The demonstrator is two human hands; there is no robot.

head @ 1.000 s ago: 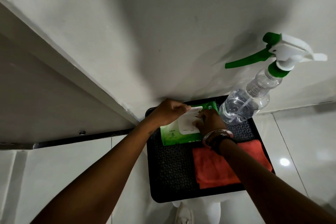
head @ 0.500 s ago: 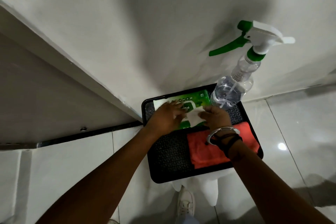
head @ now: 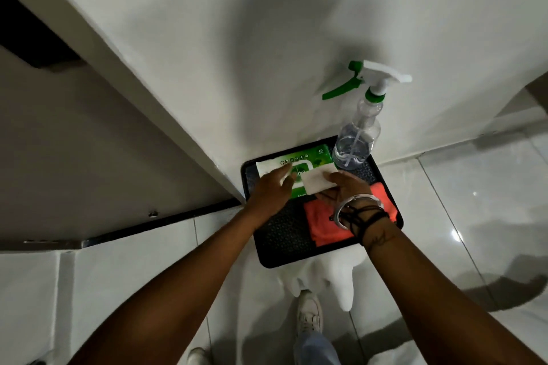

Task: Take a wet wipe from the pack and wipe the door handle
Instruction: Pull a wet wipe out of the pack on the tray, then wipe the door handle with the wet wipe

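Observation:
A green wet wipe pack (head: 310,157) lies at the back of a black tray (head: 281,246), its white flap (head: 265,167) folded out to the left. My left hand (head: 271,192) rests on the pack and holds it down, fingertips on the flap. My right hand (head: 348,187) pinches a white wet wipe (head: 317,182) that hangs just over the pack's opening. No door handle is in view.
A clear spray bottle (head: 357,139) with a green-and-white trigger stands at the tray's back right corner. An orange cloth (head: 320,222) lies on the tray under my right wrist. The tray sits on a white stool (head: 341,284) against a white wall. My feet stand on glossy floor tiles.
The flap was lifted and laid out to the left. My right hand has drawn a white wipe out of the pack. My head has moved back, so the tray looks smaller.

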